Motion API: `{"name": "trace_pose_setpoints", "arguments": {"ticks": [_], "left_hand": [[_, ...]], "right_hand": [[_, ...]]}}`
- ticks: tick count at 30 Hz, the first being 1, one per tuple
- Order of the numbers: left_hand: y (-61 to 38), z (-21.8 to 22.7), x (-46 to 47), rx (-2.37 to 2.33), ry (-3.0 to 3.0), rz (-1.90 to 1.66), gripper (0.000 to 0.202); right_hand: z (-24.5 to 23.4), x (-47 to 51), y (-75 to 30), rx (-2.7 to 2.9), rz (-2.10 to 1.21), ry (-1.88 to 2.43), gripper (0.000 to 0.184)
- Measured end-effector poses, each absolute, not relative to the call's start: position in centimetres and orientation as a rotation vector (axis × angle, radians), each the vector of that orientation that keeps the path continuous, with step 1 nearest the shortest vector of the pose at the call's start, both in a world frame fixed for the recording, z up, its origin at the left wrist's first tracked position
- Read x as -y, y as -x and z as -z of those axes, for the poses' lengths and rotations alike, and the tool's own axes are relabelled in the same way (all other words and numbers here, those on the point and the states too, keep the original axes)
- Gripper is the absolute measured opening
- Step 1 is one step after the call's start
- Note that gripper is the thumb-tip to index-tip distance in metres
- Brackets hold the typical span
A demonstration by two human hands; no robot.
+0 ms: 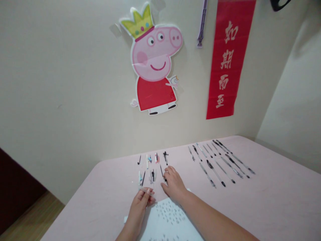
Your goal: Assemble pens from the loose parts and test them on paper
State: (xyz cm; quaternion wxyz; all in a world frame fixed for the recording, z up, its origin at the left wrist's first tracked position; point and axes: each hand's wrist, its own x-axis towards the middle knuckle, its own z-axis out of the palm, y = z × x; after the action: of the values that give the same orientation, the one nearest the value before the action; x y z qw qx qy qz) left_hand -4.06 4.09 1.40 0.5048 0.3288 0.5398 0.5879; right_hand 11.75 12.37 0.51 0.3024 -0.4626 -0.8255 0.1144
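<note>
My left hand [142, 202] is closed in a pinch, near the front of the loose pen parts. Between its thumb and fingers lies a slim translucent piece [148, 190] that looks like a clear pen barrel. To the right, my right hand [173, 183] reaches down to the table with bent fingers around a small black pen part [165, 179], partly hidden by them. A thin dark refill [161, 170] lies just beyond its fingertips. Between and beyond the hands are a clear-and-black disassembled pen [152, 175], a light blue pen part [139, 178] and a dark refill [143, 178].
White paper [173, 217] with small dark marks lies under my forearms on the pink table [271, 201]. More pen parts [156, 158] form a row behind. Several whole pens [216, 172] lie in two rows at right. The wall [75, 100] bounds the table's back.
</note>
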Motion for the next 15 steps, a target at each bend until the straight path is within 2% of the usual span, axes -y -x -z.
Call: {"name": "trace_pose_setpoints", "arguments": {"ticks": [15], "left_hand": [[4.09,-1.26,-4.02,-1.285,-0.82,-1.44,0.042]], "right_hand": [[-0.65,-12.61,-11.11,2.206,-0.169,1.377,0.022]]}}
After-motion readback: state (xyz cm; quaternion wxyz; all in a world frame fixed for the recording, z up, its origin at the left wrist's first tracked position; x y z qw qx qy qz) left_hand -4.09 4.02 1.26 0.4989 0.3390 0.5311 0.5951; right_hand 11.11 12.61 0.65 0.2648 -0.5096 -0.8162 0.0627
